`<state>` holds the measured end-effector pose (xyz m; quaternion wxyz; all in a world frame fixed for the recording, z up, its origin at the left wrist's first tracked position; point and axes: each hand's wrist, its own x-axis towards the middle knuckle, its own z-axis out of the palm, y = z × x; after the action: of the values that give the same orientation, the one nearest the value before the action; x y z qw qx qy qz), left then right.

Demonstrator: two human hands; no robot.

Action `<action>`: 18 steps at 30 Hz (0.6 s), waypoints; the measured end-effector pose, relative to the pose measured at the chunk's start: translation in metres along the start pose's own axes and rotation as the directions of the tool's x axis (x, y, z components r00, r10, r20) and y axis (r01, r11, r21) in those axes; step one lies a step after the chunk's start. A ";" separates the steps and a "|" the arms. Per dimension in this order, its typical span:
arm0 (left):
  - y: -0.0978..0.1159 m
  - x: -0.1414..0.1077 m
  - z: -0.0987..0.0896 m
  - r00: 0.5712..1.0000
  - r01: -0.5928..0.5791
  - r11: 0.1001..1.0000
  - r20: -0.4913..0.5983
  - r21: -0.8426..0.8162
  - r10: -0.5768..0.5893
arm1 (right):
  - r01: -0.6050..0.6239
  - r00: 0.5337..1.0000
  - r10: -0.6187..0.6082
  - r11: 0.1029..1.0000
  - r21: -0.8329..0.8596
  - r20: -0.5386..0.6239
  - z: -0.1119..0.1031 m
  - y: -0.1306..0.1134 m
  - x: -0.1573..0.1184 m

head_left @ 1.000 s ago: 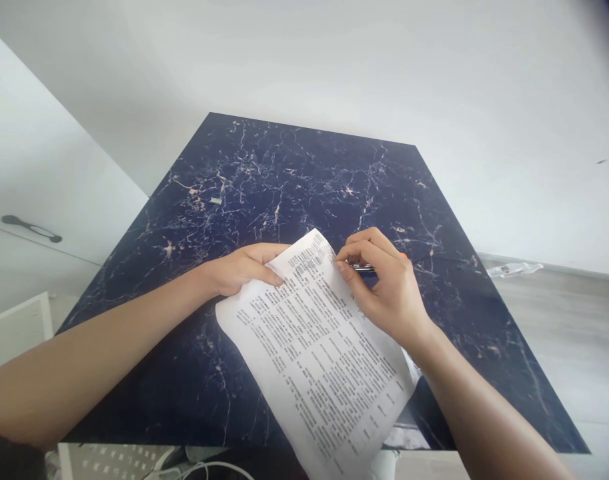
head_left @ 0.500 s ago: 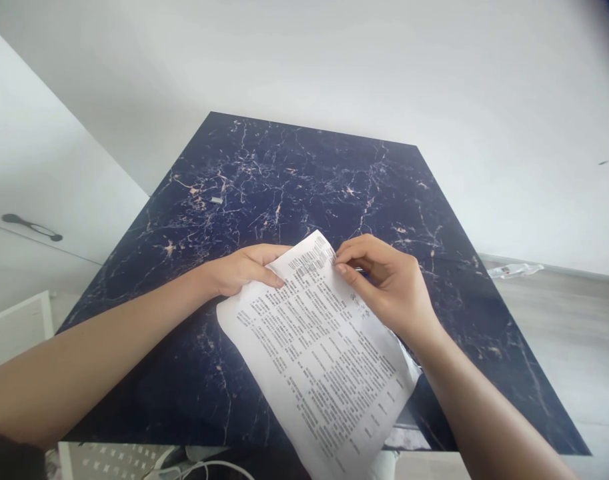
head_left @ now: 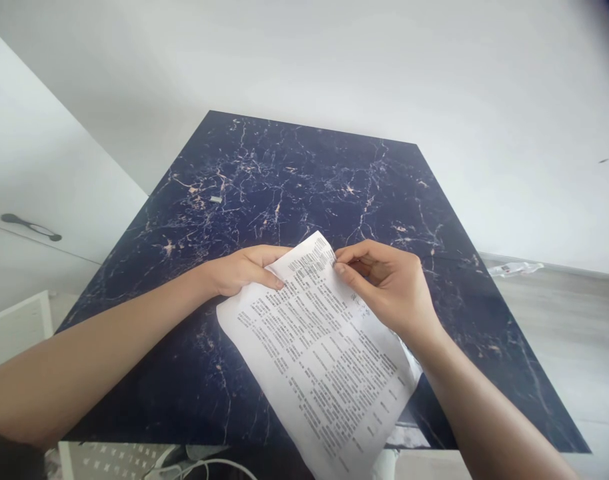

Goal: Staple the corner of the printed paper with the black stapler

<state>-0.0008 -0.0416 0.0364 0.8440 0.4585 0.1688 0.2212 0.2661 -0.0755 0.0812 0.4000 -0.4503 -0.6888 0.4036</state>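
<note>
A white printed sheet of paper (head_left: 324,360), covered in small dark text with some handwriting near its right edge, slants across the near part of the table. My left hand (head_left: 249,269) is closed on its upper left edge, thumb on top and the other fingers hidden beneath. At the upper right edge, my right hand (head_left: 384,280) pinches the paper between thumb and index finger, with the remaining fingers curled. The sheet's lower end hangs past the table's near edge. Whether it is one sheet or more, I cannot tell.
The dark blue marble-patterned table (head_left: 304,180) stands against a pale wall. A small pale piece (head_left: 215,199) lies on its left part. A clear plastic wrapper (head_left: 515,269) lies beyond the right edge. White cables (head_left: 209,465) show below the near edge, and a cabinet handle (head_left: 31,227) at left.
My right hand has shifted very slightly at the paper's edge, its fingers curled a little more. My left hand and the paper look nearly the same.
</note>
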 end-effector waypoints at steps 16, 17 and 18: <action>0.002 -0.001 0.001 1.000 -0.015 1.000 -0.002 -0.025 0.015 | -0.037 0.986 0.004 0.981 0.192 0.169 -0.012 0.006 0.008; 0.002 -0.001 0.002 1.000 -0.014 0.999 -0.001 -0.029 0.014 | -0.030 0.985 -0.005 0.979 0.200 0.172 -0.012 0.006 0.008; 0.002 -0.001 0.002 1.000 -0.011 0.999 0.003 -0.035 0.012 | -0.023 0.985 -0.014 0.978 0.209 0.175 -0.011 0.006 0.008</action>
<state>-0.0015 -0.0428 0.0395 0.8508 0.4451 0.1612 0.2284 0.2760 -0.0641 0.0815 0.3823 -0.3699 -0.6736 0.5131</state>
